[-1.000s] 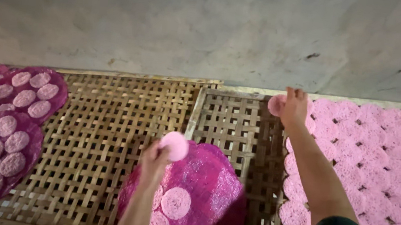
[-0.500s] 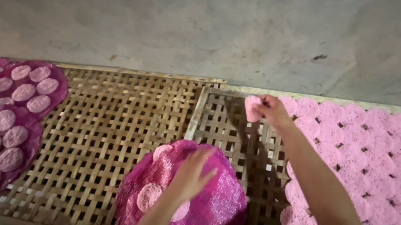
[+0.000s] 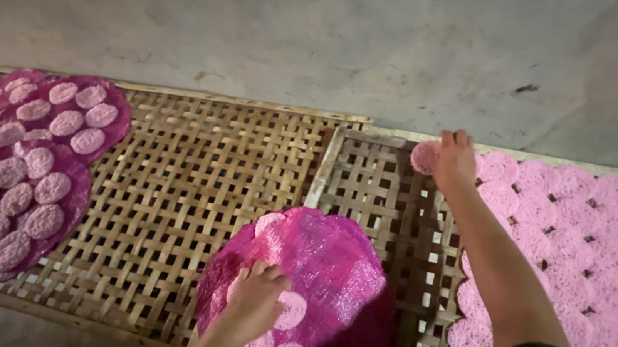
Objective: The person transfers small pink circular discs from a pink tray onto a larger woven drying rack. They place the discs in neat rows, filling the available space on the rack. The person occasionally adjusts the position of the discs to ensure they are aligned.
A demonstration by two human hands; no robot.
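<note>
Closest to you, your left hand (image 3: 257, 299) rests on the magenta mat (image 3: 328, 276) that lies on the woven bamboo rack (image 3: 175, 189), near the rack's front edge. Its fingers are curled down onto a pale pink disc (image 3: 292, 309) on the mat, fingertips pressing at the disc's edge as if to peel it up; whether they have closed under it you cannot tell from this view. More discs sit on the mat just nearer you than that one, and another at the mat's far-left part, so the mat serves as a carrier from which discs come off one at a time.

Farther along the rack and to the right of the mat, your right arm reaches out straight, and your right hand (image 3: 456, 161) lies flat, fingers pressed together, at the rack's far edge. It touches a second disc (image 3: 425, 157), which lies just left of the hand on the open lattice, next to the packed field of pink discs (image 3: 587, 252) covering the rack right of the mat. The discs there touch edge to edge in rows, likely so that air reaches them through the slats.

Left of the mat, across a bare stretch of rack, two darker purple mats (image 3: 14, 171) carry rows of duller discs. Beyond the rack's far edge rises a grey wall (image 3: 325, 36).
</note>
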